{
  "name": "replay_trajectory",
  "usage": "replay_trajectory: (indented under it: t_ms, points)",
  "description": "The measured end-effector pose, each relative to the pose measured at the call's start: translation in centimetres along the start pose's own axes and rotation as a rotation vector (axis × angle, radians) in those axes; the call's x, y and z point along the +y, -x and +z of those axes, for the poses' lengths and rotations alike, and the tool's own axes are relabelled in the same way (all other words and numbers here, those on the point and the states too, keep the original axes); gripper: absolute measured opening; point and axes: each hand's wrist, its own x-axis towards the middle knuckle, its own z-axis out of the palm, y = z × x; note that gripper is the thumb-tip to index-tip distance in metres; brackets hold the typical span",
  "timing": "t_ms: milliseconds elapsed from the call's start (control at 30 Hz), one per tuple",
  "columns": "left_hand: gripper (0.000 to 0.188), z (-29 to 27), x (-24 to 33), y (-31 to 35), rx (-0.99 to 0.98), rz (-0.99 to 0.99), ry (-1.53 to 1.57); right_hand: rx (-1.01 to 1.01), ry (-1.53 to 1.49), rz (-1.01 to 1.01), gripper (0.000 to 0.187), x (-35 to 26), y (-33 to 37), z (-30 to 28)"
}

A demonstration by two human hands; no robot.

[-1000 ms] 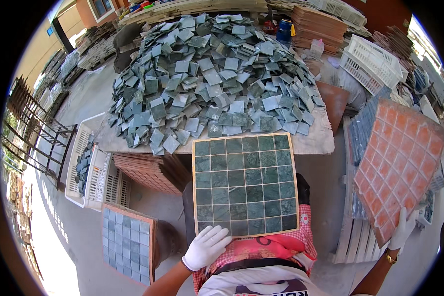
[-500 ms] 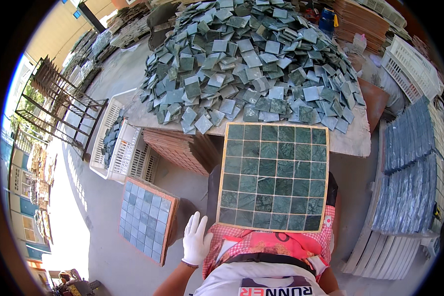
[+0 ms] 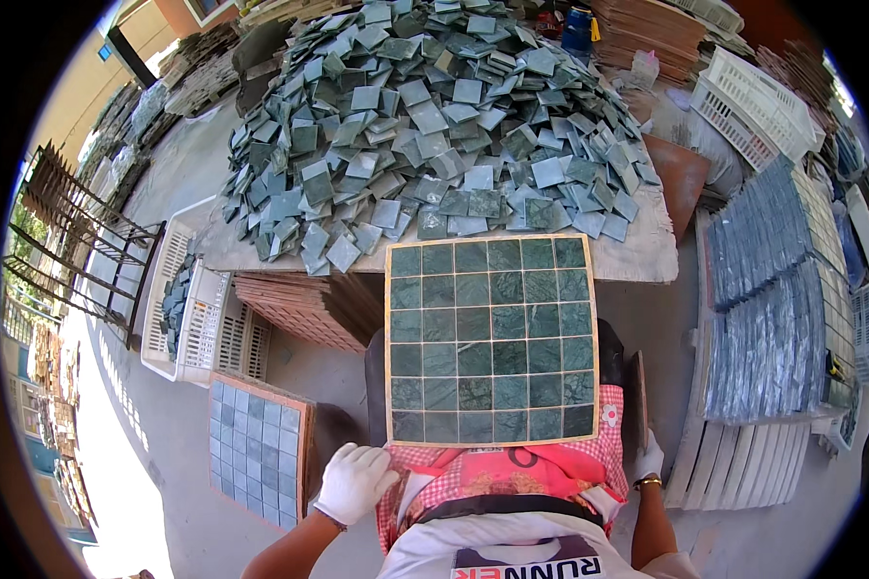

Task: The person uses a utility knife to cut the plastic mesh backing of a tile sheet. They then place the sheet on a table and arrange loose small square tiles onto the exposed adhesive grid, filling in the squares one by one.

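A square wooden-edged tray [image 3: 388,338] filled with rows of dark green stone tiles [image 3: 475,359] rests in front of me, its near edge over my lap. My left hand [image 3: 354,482], in a white glove, is beside the tray's near left corner, by the pink checked apron [image 3: 512,473]. Its fingers are loosely bent and slightly apart, with nothing visible in them. Low on the right, my gloved right hand [image 3: 650,457] grips the lower end of a thin brown board [image 3: 640,400] seen nearly edge-on. Its fingers are partly hidden.
A large heap of loose green tiles [image 3: 425,125] covers the worktable [image 3: 637,261] ahead. At left stand a white crate [image 3: 198,323] of tiles and a tilted tile-covered board [image 3: 256,449]. Wrapped tile stacks [image 3: 768,318] stand at right, below another white crate [image 3: 753,101].
The view has shifted right. My left hand has bent its outstretched fingers and come nearer the apron. My right hand has come into view at right, gripping the brown board.
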Motion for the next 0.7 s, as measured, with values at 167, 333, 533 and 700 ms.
replay_trajectory:
  t_ms: [167,333,533,700]
  points:
    - [0.035,-1.6,-4.7,4.3,0.030,-0.834,-0.272,0.020,-0.047,0.017,0.048,0.8,-0.9,-1.6]
    - [0.039,-2.3,2.0,0.7,0.409,-0.041,0.297,0.108,-0.251,0.069,0.037,6.3,-4.5,-4.2]
    - [0.043,3.1,2.8,-1.5,0.182,0.254,0.326,0.208,-0.548,0.127,0.036,4.1,-2.8,-10.2]
    - [0.027,2.4,-4.4,3.0,0.276,-0.364,-0.166,0.337,-0.942,-0.050,0.039,-5.9,1.9,-19.3]
